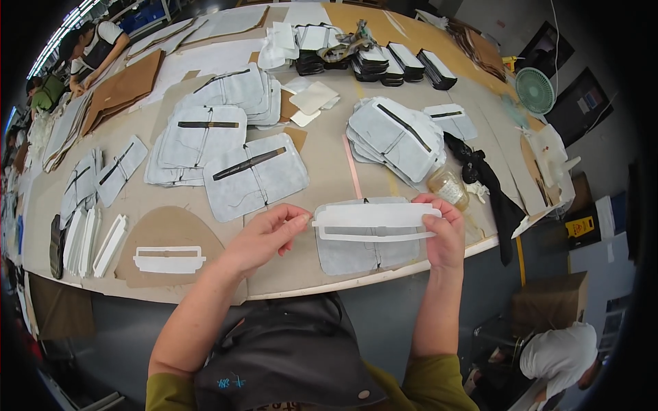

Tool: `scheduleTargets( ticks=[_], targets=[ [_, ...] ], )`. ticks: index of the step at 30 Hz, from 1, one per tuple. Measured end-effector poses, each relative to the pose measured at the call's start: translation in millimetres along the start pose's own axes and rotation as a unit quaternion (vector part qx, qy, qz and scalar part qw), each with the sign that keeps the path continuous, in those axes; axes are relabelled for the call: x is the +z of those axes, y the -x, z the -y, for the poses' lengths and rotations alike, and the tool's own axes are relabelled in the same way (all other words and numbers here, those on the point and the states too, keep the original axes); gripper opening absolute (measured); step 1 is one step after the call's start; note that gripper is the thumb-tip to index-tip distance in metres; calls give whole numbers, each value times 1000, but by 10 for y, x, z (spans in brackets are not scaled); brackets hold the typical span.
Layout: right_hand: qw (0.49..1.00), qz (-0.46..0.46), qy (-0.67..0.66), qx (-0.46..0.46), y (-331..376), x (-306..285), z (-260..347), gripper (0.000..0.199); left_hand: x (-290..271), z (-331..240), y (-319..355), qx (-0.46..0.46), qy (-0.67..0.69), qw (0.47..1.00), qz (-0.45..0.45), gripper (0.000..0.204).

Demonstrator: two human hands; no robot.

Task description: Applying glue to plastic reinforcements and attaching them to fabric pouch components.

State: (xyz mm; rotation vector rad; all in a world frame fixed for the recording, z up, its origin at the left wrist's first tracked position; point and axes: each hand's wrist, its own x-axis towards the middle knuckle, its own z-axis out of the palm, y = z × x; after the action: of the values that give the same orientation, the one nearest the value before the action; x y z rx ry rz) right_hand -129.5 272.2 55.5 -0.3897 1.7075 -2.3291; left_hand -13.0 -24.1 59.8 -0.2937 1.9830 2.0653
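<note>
Slotted strip [377, 215]: between left hand [271, 233] and right hand [447, 236], over pale panel [336, 257]
Right: pinching strip's end
Left: fingertips together, hold unclear
Hidden: panel's middle

- 3 o'clock: plain white slotted strip [377, 215]
- 5 o'clock: pale blue-grey panel [343, 260]
- 10 o'clock: pale grey panel stack [199, 147], dark brown band [195, 125] across it
- 9 o'clock: tan rounded board [168, 222]
- 1 o'clock: pink strip [351, 168]
- 2 o'clock: mint-green fan [535, 91]
- 6 o'clock: charcoal apron [295, 349], blue markings [232, 381]

White slotted strip [373, 215] — matt, smooth, paper-like
</note>
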Motion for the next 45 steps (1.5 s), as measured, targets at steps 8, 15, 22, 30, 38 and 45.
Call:
scheduleTargets(
  ticks=[8, 15, 22, 30, 38, 45],
  targets=[
    [999, -2, -45, 6, -73, -109, -67, 20, 141, -27, -226, -17, 55, 997, -41, 28],
    [965, -90, -242, -34, -173, -202, -241, 36, 433, 216, -284, 105, -195, 975, 20, 34],
    [915, -85, -390, 67, -152, -124, -652, 32, 866, 284, -215, 359, -482, 799, 35, 44],
    [897, -144, -410, 77, -129, -60, -681, 22, 695, 227, 19, 391, -327, 847, 150, 23],
    [933, -63, -347, 72, -63, -153, -426, 35, 69, 177, -127, 130, 6, 976, -176, 21],
    [965, 30, -243, 96, -128, -238, -321, 46, 12, -51, -129, 43, 29, 997, -52, 41]
  ],
)
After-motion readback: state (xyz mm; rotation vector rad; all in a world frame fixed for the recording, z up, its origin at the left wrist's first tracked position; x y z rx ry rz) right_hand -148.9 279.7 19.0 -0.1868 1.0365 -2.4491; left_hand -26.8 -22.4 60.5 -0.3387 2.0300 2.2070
